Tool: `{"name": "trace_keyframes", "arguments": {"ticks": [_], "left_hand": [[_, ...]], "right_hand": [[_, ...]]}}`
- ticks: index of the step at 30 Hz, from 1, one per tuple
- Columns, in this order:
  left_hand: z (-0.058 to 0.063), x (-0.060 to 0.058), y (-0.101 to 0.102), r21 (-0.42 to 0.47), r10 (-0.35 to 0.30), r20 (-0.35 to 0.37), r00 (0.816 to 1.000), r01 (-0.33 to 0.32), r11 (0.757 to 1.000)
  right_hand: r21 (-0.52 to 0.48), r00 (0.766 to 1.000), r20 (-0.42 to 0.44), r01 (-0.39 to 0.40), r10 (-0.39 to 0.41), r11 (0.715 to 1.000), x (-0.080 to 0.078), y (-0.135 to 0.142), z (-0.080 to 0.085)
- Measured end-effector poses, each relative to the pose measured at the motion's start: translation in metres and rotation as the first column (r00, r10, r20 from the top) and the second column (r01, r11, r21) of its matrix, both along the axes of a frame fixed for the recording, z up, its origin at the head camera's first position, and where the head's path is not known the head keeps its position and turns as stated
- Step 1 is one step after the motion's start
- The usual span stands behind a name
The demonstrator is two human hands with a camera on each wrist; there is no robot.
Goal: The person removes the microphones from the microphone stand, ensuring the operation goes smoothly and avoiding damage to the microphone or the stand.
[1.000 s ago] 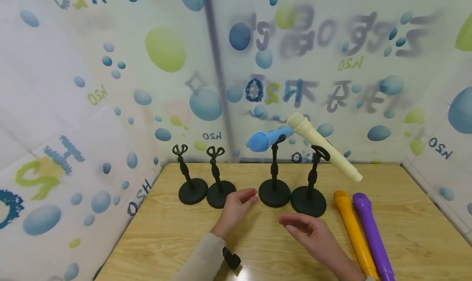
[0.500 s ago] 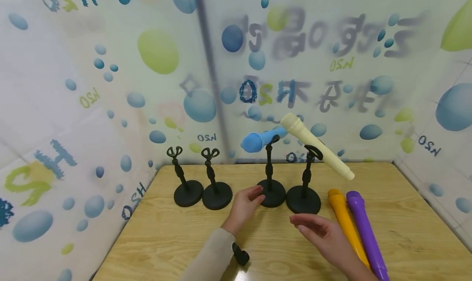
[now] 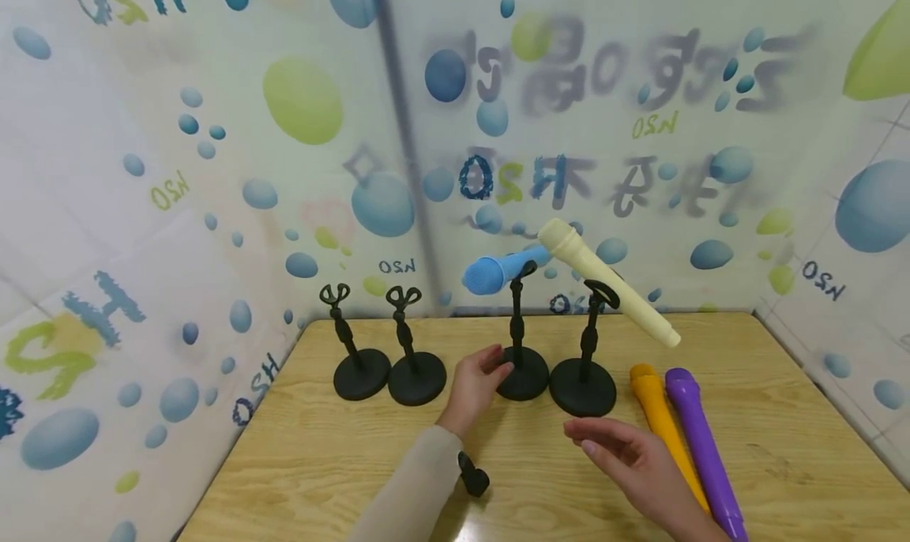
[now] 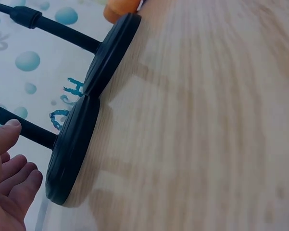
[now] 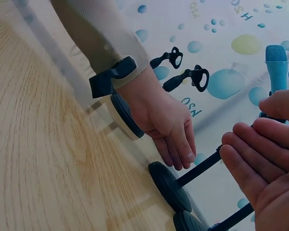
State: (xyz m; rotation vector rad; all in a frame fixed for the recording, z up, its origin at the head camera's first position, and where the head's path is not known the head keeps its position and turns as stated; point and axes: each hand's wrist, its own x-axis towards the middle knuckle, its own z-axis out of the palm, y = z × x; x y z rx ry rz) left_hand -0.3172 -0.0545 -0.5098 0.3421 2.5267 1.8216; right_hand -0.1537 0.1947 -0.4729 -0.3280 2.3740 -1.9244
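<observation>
My left hand (image 3: 475,385) is beside the round base of the microphone stand (image 3: 517,329) that carries a blue microphone (image 3: 494,274). Its fingers are loosely bent and hold nothing; in the left wrist view the thumb (image 4: 6,136) overlaps that stand's pole. My right hand (image 3: 633,464) hovers nearer the front, relaxed and holding nothing, left of an orange microphone (image 3: 664,419) and a purple microphone (image 3: 705,451) lying side by side. A cream microphone (image 3: 611,281) rests at a slant in the holder of the neighbouring stand (image 3: 586,360).
Two more black stands with bare clip holders, one (image 3: 355,360) at the far left and one (image 3: 412,360) beside it, stand on the wooden table (image 3: 306,463). A printed curtain (image 3: 298,171) rises behind the table. A black camera (image 3: 474,476) is strapped to the left wrist.
My left hand has moved right, up to the base of the blue microphone's stand. My right hand has shifted slightly right. The head view has turned a little to the right.
</observation>
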Motion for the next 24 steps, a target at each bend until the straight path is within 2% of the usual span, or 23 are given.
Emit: {"name": "trace_keyframes", "arguments": {"ticks": [9,12,19,24], "left_hand": [[-0.002,-0.01,0.018,0.025,-0.041,0.003,0.999,0.041,0.999],[-0.001,-0.012,0.024,0.016,-0.05,-0.02,0.999,0.05,0.999],[0.002,-0.014,0.029,-0.033,0.029,-0.047,0.998,-0.031,0.999],[0.004,-0.016,0.029,-0.07,0.041,-0.066,0.997,-0.046,0.996]], "right_hand": [[-0.007,1.0,0.011,-0.016,0.016,1.0,0.004,-0.002,0.002],[-0.005,1.0,0.012,-0.013,0.013,1.0,0.004,-0.003,0.0],[-0.001,1.0,0.016,-0.009,0.009,1.0,0.004,-0.004,-0.003],[0.004,0.999,0.04,-0.001,0.001,1.0,0.003,-0.004,-0.003]]}}
